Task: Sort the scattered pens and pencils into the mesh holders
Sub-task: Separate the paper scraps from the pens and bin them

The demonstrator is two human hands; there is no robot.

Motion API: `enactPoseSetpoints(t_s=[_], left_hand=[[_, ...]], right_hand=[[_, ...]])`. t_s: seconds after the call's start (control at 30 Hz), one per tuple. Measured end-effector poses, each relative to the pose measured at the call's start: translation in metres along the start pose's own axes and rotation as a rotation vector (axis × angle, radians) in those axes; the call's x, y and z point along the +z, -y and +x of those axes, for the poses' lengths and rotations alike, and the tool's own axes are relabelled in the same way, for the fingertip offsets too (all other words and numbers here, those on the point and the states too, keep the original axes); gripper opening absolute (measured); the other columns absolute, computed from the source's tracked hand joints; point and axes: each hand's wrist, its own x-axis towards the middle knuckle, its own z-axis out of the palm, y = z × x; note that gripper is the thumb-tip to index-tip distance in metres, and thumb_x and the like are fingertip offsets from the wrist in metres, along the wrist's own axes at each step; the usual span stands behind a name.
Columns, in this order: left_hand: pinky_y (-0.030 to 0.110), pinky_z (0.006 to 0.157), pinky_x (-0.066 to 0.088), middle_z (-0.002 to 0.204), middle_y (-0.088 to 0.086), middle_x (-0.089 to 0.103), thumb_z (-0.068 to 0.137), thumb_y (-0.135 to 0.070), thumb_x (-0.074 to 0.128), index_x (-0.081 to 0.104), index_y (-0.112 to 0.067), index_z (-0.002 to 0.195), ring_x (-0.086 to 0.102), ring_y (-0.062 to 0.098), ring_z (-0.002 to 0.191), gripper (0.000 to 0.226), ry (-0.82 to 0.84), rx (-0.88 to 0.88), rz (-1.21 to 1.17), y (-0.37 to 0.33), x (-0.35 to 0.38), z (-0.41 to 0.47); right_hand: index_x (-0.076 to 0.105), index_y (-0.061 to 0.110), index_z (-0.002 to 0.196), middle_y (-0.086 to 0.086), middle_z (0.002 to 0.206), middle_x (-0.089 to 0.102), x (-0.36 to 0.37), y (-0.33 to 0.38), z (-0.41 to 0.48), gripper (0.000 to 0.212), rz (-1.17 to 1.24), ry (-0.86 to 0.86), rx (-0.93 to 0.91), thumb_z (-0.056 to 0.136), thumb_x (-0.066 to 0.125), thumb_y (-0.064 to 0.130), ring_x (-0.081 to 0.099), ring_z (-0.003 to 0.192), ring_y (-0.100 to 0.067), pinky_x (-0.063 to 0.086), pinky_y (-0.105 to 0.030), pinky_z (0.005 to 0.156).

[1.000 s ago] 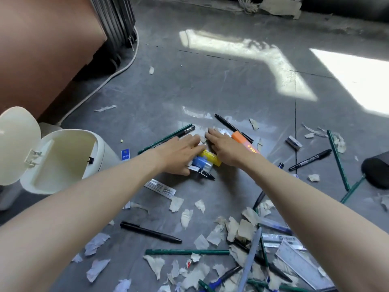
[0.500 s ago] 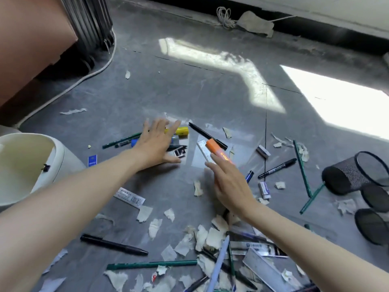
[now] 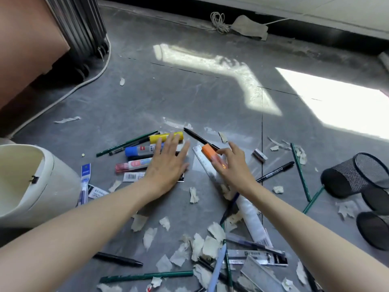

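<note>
Right fingers (image 3: 224,152) pinching orange highlighter (image 3: 208,152), ruler (image 3: 197,153) beneath

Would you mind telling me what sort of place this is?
Probably an indoor room, home or office: a grey tiled floor, a suitcase and a white bin.

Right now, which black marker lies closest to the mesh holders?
The black marker just right of the right hand, which holds the orange highlighter; the others lie farther left.
</note>
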Motion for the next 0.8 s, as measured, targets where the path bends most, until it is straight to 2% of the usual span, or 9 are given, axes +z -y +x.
enactPoseSetpoints(t_s=[0.03,0.1,0.17,0.3,0.47,0.53,0.6,0.67,0.8], left_hand=[[0.051,0.113,0.003,0.154,0.019,0.013,0.099,-0.044,0.029,0.014,-0.017,0.149,0.007,0.033,0.144,0.059,0.076,-0.12,-0.033,0.016,0.0,0.0],[0.051,0.11,0.017,0.149,0.017,0.021,0.097,-0.044,0.035,0.023,-0.018,0.145,0.019,0.032,0.138,0.056,0.124,-0.221,-0.079,0.043,0.001,-0.001],[0.047,0.098,0.032,0.136,0.015,0.036,0.094,-0.042,0.042,0.039,-0.014,0.134,0.038,0.033,0.121,0.049,0.108,-0.161,-0.065,0.058,0.001,-0.007],[0.047,0.086,0.038,0.107,0.014,0.048,0.083,-0.049,0.039,0.052,-0.007,0.107,0.05,0.034,0.095,0.05,-0.003,-0.066,-0.055,0.069,0.001,-0.014],[0.05,0.112,0.016,0.14,0.006,0.032,0.091,-0.052,0.046,0.022,-0.015,0.145,0.031,0.026,0.128,0.07,0.111,-0.204,-0.336,0.053,0.0,0.007],[0.049,0.114,0.008,0.14,0.004,0.037,0.094,-0.045,0.042,0.03,-0.015,0.14,0.031,0.022,0.131,0.056,0.119,-0.189,-0.322,0.047,-0.001,0.012],[0.049,0.114,0.009,0.123,0.006,0.047,0.092,-0.037,0.039,0.042,-0.013,0.121,0.04,0.024,0.121,0.038,0.077,-0.142,-0.243,0.048,-0.003,0.013],[0.05,0.113,0.011,0.112,0.008,0.049,0.087,-0.036,0.032,0.045,-0.012,0.109,0.043,0.025,0.113,0.034,0.034,-0.155,-0.197,0.051,-0.007,0.015],[0.054,0.112,0.005,0.129,0.007,0.047,0.091,-0.031,0.035,0.046,-0.013,0.12,0.036,0.021,0.128,0.035,0.036,-0.284,-0.329,0.05,-0.007,0.04]], right_hand=[[0.053,0.012,0.121,-0.01,0.148,0.027,0.006,0.003,-0.003,0.033,-0.02,-0.002,-0.002,0.09,0.059,0.022,0.02,0.138,-0.027,0.024,-0.029,0.104],[0.054,0.009,0.115,-0.011,0.134,0.037,0.016,0.009,-0.007,0.03,-0.087,-0.067,0.004,0.086,0.059,0.013,0.03,0.128,-0.03,0.031,-0.03,0.097],[0.052,0.009,0.115,-0.01,0.12,0.042,0.023,0.018,-0.01,0.036,-0.113,-0.124,0.023,0.082,0.062,0.019,0.038,0.114,-0.03,0.037,-0.034,0.092],[0.042,0.014,0.124,-0.01,0.116,0.047,0.032,0.035,-0.011,0.054,-0.336,-0.157,0.095,0.08,0.063,0.038,0.04,0.109,-0.03,0.034,-0.037,0.09],[0.039,0.011,0.126,-0.013,0.12,0.05,0.043,0.05,-0.013,0.046,-0.311,-0.108,0.1,0.088,0.058,0.029,0.046,0.111,-0.032,0.036,-0.038,0.089],[0.038,0.009,0.124,-0.014,0.118,0.048,0.049,0.057,-0.016,0.04,-0.257,-0.074,0.07,0.089,0.054,0.021,0.046,0.107,-0.034,0.037,-0.038,0.082],[0.037,0.009,0.125,-0.014,0.119,0.044,0.053,0.066,-0.015,0.04,-0.176,-0.052,0.076,0.089,0.053,0.018,0.045,0.108,-0.035,0.038,-0.038,0.078],[0.036,0.01,0.128,-0.013,0.121,0.041,0.058,0.076,-0.011,0.047,-0.039,-0.012,0.078,0.089,0.057,0.023,0.045,0.109,-0.033,0.038,-0.037,0.08],[0.044,0.011,0.129,-0.011,0.123,0.05,0.06,0.087,-0.002,0.036,0.199,-0.032,0.072,0.096,0.046,0.024,0.048,0.113,-0.027,0.037,-0.034,0.09]])
